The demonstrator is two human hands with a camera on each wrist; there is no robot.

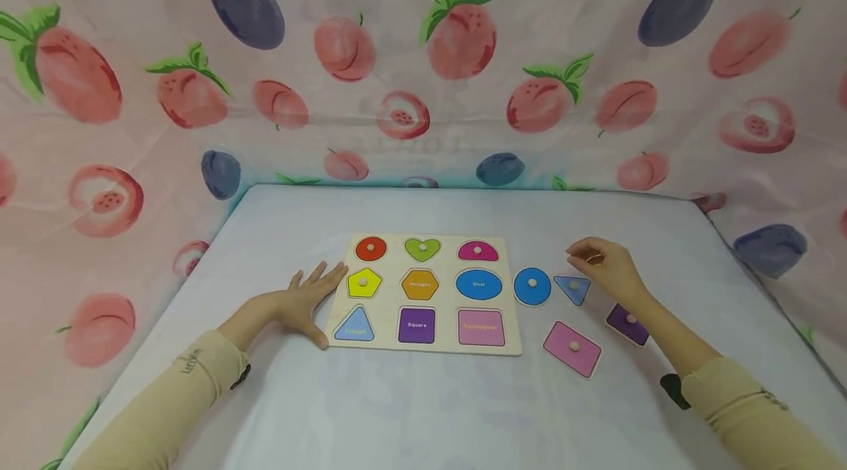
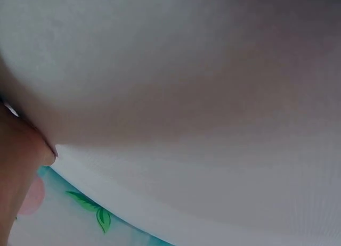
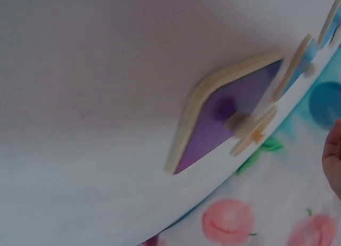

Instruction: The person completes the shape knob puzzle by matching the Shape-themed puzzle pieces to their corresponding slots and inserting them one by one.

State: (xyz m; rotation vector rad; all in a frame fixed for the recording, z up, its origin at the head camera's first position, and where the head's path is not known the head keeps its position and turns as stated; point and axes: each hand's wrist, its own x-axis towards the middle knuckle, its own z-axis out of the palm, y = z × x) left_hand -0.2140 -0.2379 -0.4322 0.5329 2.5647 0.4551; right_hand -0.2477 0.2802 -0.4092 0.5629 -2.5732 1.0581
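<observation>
A wooden shape puzzle board point(image 1: 384, 296) lies on the table, with my left hand point(image 1: 302, 304) spread flat at its left edge, fingertips and thumb right at the rim. Knobbed red circle, green heart, magenta half-circle and yellow pentagon pieces sit in it; the hexagon, oval, triangle, square and rectangle recesses show printed labels. My right hand point(image 1: 607, 268) hovers over the loose pieces, fingers loosely bent, with nothing visible in them. Below it lie a blue triangle piece point(image 1: 567, 291) and a purple square piece point(image 3: 226, 113). An orange-knobbed piece point(image 3: 248, 137), hidden in the head view, shows beyond the square.
A round blue piece point(image 1: 525, 296) lies beside the board's right edge, and a pink rectangle piece point(image 1: 559, 337) lies nearer me. The white table point(image 1: 397, 411) meets a fruit-printed cloth point(image 1: 410, 154) at the back and sides.
</observation>
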